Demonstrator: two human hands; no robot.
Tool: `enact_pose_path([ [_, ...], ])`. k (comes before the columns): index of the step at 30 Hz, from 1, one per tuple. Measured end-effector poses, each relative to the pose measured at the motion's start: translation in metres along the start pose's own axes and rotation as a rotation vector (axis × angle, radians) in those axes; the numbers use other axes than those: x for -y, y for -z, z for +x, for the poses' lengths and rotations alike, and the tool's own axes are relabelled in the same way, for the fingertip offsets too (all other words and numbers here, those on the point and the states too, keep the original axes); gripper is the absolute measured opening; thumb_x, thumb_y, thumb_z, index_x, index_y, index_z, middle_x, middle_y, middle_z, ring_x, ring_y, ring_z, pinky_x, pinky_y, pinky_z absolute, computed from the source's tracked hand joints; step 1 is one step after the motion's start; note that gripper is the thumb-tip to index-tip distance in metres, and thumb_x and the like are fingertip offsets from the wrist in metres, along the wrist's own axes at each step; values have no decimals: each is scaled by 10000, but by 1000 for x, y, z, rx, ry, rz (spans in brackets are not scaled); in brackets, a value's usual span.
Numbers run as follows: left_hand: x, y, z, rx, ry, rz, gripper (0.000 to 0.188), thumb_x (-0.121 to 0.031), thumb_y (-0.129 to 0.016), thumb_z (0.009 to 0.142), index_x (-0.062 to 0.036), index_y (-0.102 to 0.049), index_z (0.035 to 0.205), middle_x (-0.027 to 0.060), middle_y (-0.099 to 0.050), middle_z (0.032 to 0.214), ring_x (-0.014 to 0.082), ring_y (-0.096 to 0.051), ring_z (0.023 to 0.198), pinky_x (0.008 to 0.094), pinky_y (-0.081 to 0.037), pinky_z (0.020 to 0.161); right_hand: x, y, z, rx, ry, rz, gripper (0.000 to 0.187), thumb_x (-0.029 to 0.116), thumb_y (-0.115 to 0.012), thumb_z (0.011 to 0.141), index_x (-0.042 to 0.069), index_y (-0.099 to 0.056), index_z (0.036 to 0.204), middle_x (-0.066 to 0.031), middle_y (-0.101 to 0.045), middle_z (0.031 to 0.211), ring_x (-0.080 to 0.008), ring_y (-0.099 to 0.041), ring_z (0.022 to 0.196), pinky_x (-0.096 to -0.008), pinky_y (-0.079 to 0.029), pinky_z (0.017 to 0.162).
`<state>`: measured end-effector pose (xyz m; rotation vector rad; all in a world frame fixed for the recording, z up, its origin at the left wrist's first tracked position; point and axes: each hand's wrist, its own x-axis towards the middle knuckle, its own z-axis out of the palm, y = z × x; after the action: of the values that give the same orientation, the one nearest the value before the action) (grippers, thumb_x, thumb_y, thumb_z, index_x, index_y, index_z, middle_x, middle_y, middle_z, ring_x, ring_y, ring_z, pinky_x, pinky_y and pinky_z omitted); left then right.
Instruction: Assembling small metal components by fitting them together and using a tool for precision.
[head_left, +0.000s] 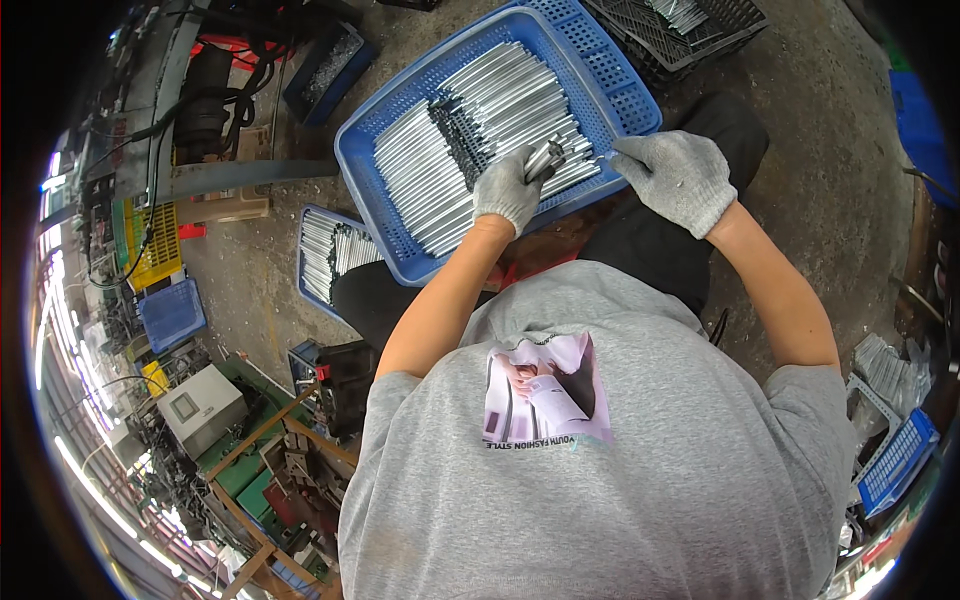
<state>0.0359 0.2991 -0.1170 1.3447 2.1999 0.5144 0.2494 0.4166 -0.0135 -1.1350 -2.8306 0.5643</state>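
My left hand (507, 190), in a grey knitted glove, is closed around a small bunch of shiny metal tubes (545, 160), their ends pointing up and to the right. It is over a blue perforated plastic basket (358, 195) filled with rows of long silvery tubes (415, 195). A dark-ended band runs between two groups of them. My right hand (685, 180), gloved alike, is at the basket's right rim with thumb and fingers pressed together. Whatever its fingertips pinch is too small to make out.
A smaller blue tray (302, 265) of similar tubes lies by my left leg. Beyond the basket stands a black crate (665, 50) with metal pieces. Machinery and a grey control box (202, 408) line the left. At lower right sits a blue basket (900, 462).
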Motion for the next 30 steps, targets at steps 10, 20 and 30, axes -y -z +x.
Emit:
enact_pose_path([
  [10, 5, 23, -18, 91, -38, -478, 161, -133, -752, 892, -60, -663, 1005, 53, -690, 790, 209, -581, 641, 346, -510, 664, 4, 1, -2, -18, 76, 32, 230, 302, -682, 922, 134, -806, 1018, -61, -782, 846, -285, -717, 710, -361, -531, 628],
  [20, -6, 55, -33, 143, -148, -370, 116, -76, -767, 862, -44, -661, 895, 34, -683, 787, 158, -552, 637, 312, -483, 635, 9, 1, -7, -127, 236, 70, 188, 257, -711, 902, 103, -795, 972, -56, -772, 820, -273, -701, 681, -350, -525, 633],
  [30, -4, 48, -43, 21, -139, -335, 130, -65, -777, 786, -66, -706, 895, 47, -716, 758, 228, -599, 612, 328, -489, 618, 13, -1, -10, 56, 225, 14, 185, 268, -717, 893, 119, -795, 970, -61, -763, 810, -285, -682, 667, -360, -525, 638],
])
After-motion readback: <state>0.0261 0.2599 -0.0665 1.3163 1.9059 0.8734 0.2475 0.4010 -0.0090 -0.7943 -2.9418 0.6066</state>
